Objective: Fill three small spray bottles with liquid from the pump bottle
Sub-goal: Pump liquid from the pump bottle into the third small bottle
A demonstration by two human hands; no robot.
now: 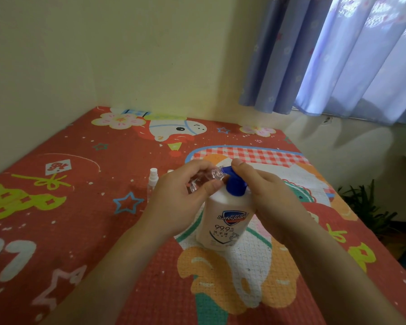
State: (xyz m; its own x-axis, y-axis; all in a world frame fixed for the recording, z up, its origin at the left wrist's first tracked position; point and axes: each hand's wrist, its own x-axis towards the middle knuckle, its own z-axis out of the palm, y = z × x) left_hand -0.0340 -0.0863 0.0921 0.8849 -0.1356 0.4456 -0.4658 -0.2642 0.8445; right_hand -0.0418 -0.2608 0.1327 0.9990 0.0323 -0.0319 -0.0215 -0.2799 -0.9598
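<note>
A white pump bottle [223,221] with a blue pump head [235,184] stands upright at the middle of the table. My left hand [181,195] holds a small clear spray bottle [205,179] tilted, its open neck against the blue spout. My right hand [265,193] rests on the pump head, thumb on top. Another small spray bottle [153,179] with a white cap stands just left of my left hand, partly hidden by it. A small pale object [171,171] shows behind my left hand; I cannot tell what it is.
The table wears a red cartoon-print cloth [80,207] and sits in a corner of cream walls. Blue curtains [338,55] hang at the back right. A green plant [366,207] stands on the floor past the table's right edge.
</note>
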